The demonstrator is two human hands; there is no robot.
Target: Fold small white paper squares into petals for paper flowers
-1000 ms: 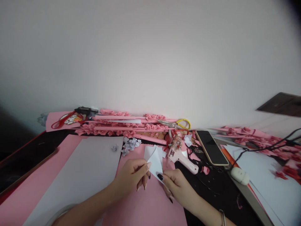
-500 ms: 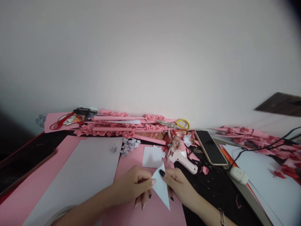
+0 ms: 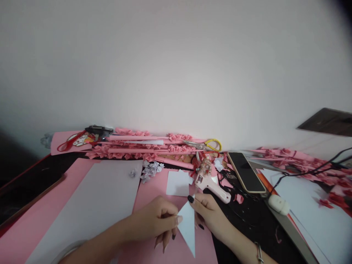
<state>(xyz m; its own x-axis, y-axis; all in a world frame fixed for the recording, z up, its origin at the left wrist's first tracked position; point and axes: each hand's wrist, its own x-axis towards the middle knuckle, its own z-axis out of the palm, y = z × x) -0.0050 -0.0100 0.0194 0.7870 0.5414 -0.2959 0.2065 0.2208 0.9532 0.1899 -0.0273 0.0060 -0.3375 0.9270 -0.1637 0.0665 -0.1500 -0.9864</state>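
A piece of white paper [image 3: 188, 226], folded into a triangle, is held up between both hands above the pink sheet [image 3: 145, 244]. My left hand [image 3: 158, 220] pinches its left corner between thumb and fingers. With thumb and forefinger, my right hand [image 3: 207, 211] grips the upper right corner; its other fingers are partly behind the paper. One long point of the triangle hangs downward. Just beyond lies a stack of white paper squares [image 3: 177, 183]. A pale pink glue gun [image 3: 213, 187] rests past my right hand.
Small white paper flowers [image 3: 151, 171] sit left of the squares. Pink paper flower stems [image 3: 137, 150] and yellow-handled scissors [image 3: 213, 144] lie along the wall. To the right are a phone [image 3: 246, 172], a white earbud case [image 3: 279, 204], cables and white sheets [image 3: 316, 209].
The folded paper has turned so its long point hangs straighter down and lower. My right thumb and forefinger have shifted to its top corner; my left hand still pinches the left one.
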